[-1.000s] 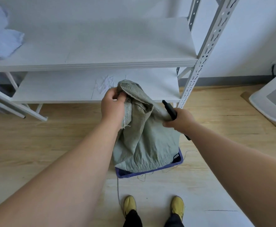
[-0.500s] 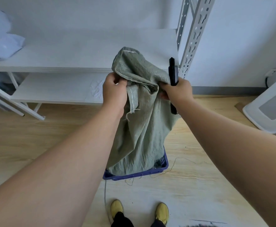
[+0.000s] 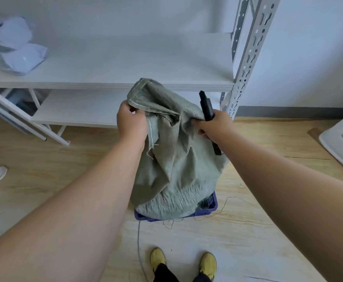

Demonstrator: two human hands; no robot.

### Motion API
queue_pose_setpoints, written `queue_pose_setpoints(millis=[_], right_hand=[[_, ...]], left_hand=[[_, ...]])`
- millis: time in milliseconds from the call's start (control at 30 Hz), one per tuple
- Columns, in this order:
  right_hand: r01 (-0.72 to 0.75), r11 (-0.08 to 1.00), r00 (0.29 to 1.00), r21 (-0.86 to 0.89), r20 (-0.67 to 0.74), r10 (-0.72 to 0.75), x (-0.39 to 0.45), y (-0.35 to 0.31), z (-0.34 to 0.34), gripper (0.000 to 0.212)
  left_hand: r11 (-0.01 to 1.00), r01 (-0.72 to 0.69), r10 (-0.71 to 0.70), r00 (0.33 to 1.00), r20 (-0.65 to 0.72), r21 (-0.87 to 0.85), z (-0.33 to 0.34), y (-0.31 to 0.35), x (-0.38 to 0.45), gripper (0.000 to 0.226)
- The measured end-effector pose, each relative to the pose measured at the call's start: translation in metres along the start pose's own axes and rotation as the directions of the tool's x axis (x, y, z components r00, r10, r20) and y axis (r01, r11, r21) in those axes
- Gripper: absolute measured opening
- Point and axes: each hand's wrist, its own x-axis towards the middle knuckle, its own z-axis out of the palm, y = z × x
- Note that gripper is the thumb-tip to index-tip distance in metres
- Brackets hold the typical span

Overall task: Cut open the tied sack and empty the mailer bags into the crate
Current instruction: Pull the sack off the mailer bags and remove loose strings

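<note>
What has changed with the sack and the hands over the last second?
Both hands lifted the sack higher at first, then let it sag again; its lower part now bulges over the crate. Nothing was let go: the left hand still grips the sack's edge, and the right hand still holds the cutter together with sack cloth. The sack's lower end stays in the crate.

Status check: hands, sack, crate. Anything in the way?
Left hand and right hand grip upended sack; right also holds black cutter. Sack's lower end sits in blue crate. Loose string trails beside crate.
</note>
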Motion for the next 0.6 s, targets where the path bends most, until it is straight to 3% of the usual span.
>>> queue_pose_setpoints(millis=[100, 200, 267, 333, 367, 467, 500, 533, 600], right_hand=[[0.095, 0.987, 0.989, -0.126, 0.124, -0.08, -0.002, 0.0, -0.006, 0.037], [0.146, 0.921, 0.968, -0.36, 0.245, -0.058, -0.004, 0.001, -0.004, 0.03], [0.176, 0.899, 0.984, -0.401, 0.086, -0.154, 0.0, -0.006, 0.001, 0.027], [0.217, 0.932, 0.951, -0.291, -0.151, -0.269, 0.005, -0.018, 0.002, 0.023], [0.223, 0.945, 0.945, -0.239, -0.184, -0.27, 0.008, -0.023, 0.001, 0.022], [0.133, 0.917, 0.991, -0.375, 0.063, -0.118, 0.008, -0.022, -0.003, 0.023], [0.109, 0.904, 0.994, -0.414, 0.026, -0.108, 0.008, -0.019, -0.004, 0.019], [0.096, 0.915, 0.985, -0.393, -0.097, -0.146, 0.007, -0.015, -0.005, 0.015], [0.106, 0.961, 0.942, -0.254, -0.284, -0.179, 0.005, -0.011, -0.006, 0.016]], left_hand=[[1.0, -0.011, 0.013, 0.996, -0.083, 0.026, -0.01, 0.0, 0.007, 0.015], [0.997, -0.013, 0.019, 0.996, -0.085, 0.071, -0.017, 0.002, 0.012, 0.015], [0.997, -0.042, 0.048, 0.994, -0.096, 0.068, -0.018, 0.007, 0.014, 0.016], [0.987, -0.139, 0.147, 0.983, -0.11, 0.079, -0.017, 0.014, 0.014, 0.015], [0.973, -0.195, 0.203, 0.978, -0.053, 0.127, -0.015, 0.016, 0.015, 0.015], [0.86, -0.274, 0.193, 0.956, 0.223, 0.431, -0.017, 0.004, 0.017, 0.019], [0.839, -0.27, 0.203, 0.961, 0.188, 0.473, -0.02, 0.0, 0.018, 0.021], [0.848, -0.258, 0.253, 0.965, 0.075, 0.462, -0.023, -0.002, 0.017, 0.023], [0.868, -0.278, 0.35, 0.93, -0.111, 0.411, -0.028, -0.002, 0.015, 0.024]])
